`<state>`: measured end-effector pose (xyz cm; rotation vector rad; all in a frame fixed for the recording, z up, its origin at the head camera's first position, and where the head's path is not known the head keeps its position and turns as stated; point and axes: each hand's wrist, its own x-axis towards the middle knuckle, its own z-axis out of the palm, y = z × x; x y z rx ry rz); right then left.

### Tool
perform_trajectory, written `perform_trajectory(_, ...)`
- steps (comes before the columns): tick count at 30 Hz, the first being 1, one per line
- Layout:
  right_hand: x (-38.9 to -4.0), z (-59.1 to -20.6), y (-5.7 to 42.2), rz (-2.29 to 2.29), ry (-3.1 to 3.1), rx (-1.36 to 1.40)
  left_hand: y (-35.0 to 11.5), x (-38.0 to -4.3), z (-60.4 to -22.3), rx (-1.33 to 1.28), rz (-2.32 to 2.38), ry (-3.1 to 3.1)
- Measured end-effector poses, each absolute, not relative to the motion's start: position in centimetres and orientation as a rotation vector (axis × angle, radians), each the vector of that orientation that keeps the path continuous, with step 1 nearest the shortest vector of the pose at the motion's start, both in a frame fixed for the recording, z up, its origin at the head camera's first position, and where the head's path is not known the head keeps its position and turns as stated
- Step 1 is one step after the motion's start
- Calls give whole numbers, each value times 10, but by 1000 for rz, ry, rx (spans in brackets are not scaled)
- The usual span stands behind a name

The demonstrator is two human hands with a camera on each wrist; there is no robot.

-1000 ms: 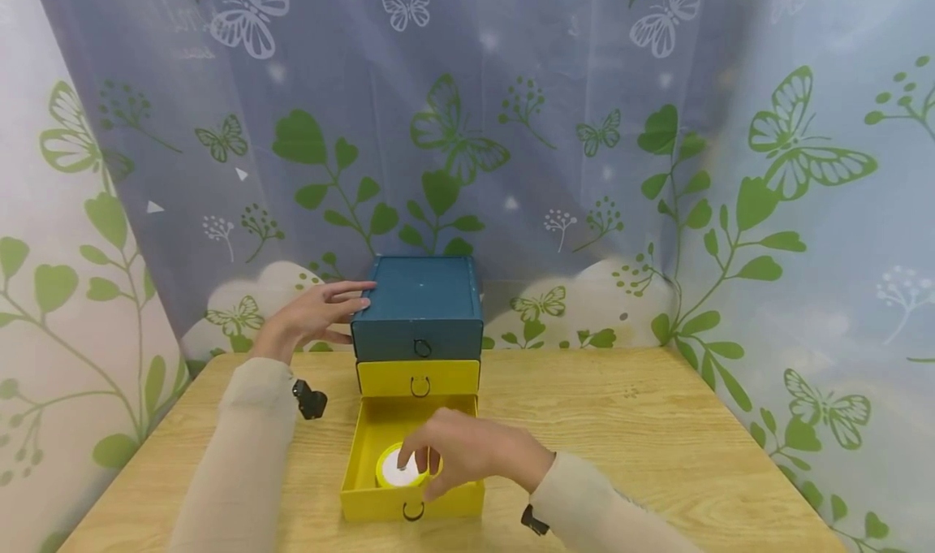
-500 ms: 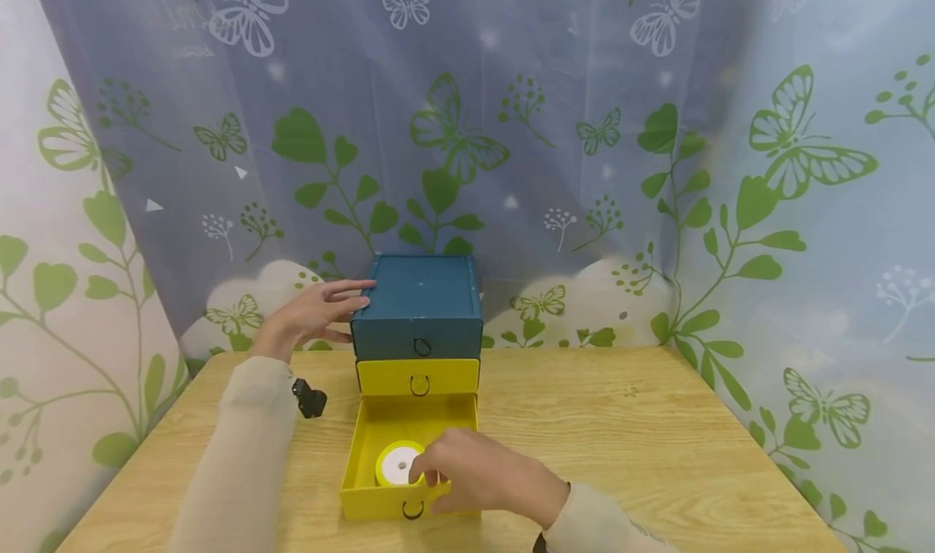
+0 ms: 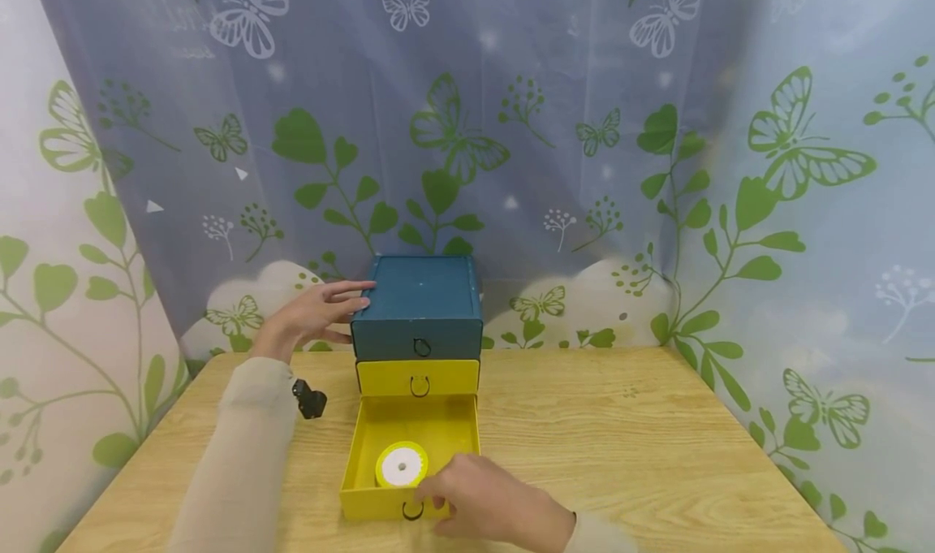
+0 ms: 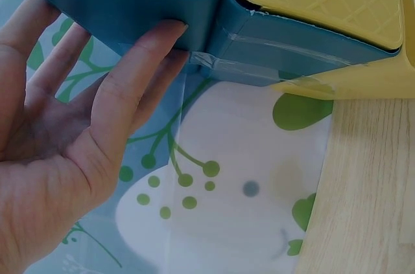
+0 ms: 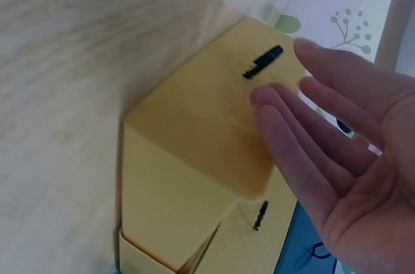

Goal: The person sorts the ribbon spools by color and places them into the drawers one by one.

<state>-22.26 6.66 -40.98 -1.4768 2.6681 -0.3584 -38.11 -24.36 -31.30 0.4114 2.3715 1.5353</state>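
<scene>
A stack of small drawers stands on the table, with a blue drawer box (image 3: 424, 285) on top and yellow drawers below. My left hand (image 3: 310, 313) rests its fingers along the left side of the blue box, fingertips touching it in the left wrist view. The lowest yellow drawer (image 3: 376, 504) is pulled out. In it lies a ribbon spool (image 3: 402, 454), round and white-faced with a yellow rim and a small centre hole. My right hand (image 3: 504, 500) is at the drawer's front right corner, fingers loosely bent near its black ring handle (image 3: 412, 511), holding nothing.
A closed yellow drawer (image 3: 387, 378) sits between the blue box and the pulled-out one. Wood-grain table (image 3: 621, 447) surrounds the stack. A printed butterfly curtain (image 3: 555, 171) hangs right behind it. A small black wrist device (image 3: 310, 400) is on the left sleeve.
My right hand has drawn back from over the spool, down and right to the drawer's front. The spool stays in the drawer. My left hand has not moved.
</scene>
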Motion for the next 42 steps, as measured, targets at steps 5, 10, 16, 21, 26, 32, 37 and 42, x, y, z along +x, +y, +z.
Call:
perform_trajectory(5,-220,-418,66,-455,2702,-1380,-244,-381,-313,411,1537,2373)
perform_trajectory(10,-220,-425,64,-565,2698,-1379,-243,-381,-313,410,1540,2376)
perform_trajectory(16,-220,-435,59,-649,2655,-1334,-243,-381,-314,407,1544,2375)
perform_trajectory(21,-219,-439,52,-717,2597,-1176,-243,-381,-315,408,1541,2376)
perform_trajectory(26,-220,-445,49,-733,2585,-1163,-244,-382,-315,411,1534,2378)
perform_trajectory(32,-222,-448,47,-732,2586,-1184,-244,-381,-314,415,1537,2379)
perform_trajectory(37,-223,-447,48,-772,2567,-1091,-243,-381,-313,415,1536,2379)
perform_trajectory(42,-223,-445,50,-790,2621,-1096,-243,-382,-314,406,1542,2369)
